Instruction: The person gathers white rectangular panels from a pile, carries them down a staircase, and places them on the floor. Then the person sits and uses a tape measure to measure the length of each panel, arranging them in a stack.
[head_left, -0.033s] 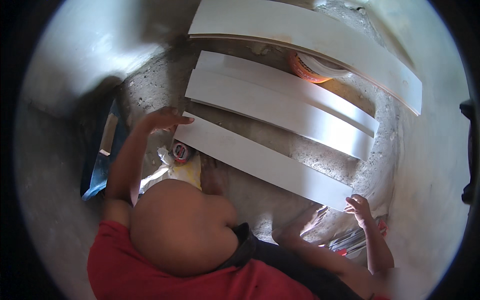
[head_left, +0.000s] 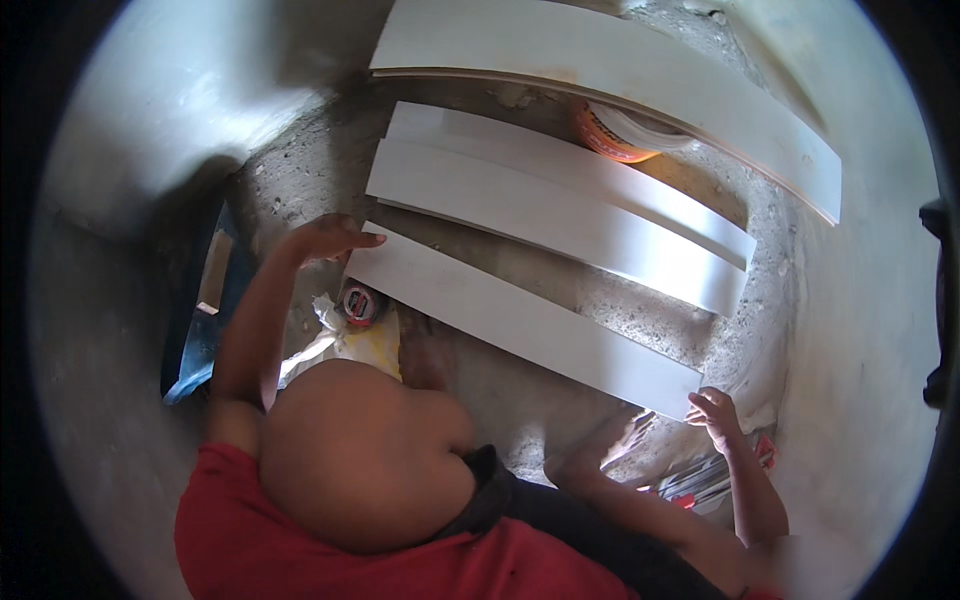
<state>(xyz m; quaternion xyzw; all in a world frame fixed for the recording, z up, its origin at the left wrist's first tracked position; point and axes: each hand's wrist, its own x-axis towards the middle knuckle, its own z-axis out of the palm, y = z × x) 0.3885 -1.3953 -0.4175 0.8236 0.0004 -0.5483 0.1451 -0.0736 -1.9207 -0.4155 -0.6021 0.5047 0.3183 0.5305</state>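
Observation:
A long, narrow white plank (head_left: 530, 315) lies between my hands, slanting from upper left down to lower right. My left hand (head_left: 335, 240) is closed over its left end, the thumb on the top face and the other fingers partly hidden. At the opposite end my right hand (head_left: 712, 412) pinches the corner. Just below the left end sits a round tape measure (head_left: 360, 303) with a red and black case. Beyond the held plank, two more white planks (head_left: 540, 215) overlap each other.
Farther off, a larger white board (head_left: 600, 60) has an orange and white bucket (head_left: 615, 135) partly under it. Metal rods with red parts (head_left: 710, 483) lie below my right hand. A blue sheet (head_left: 200, 340) with a wood strip (head_left: 215, 270) is at left. Walls stand on both sides.

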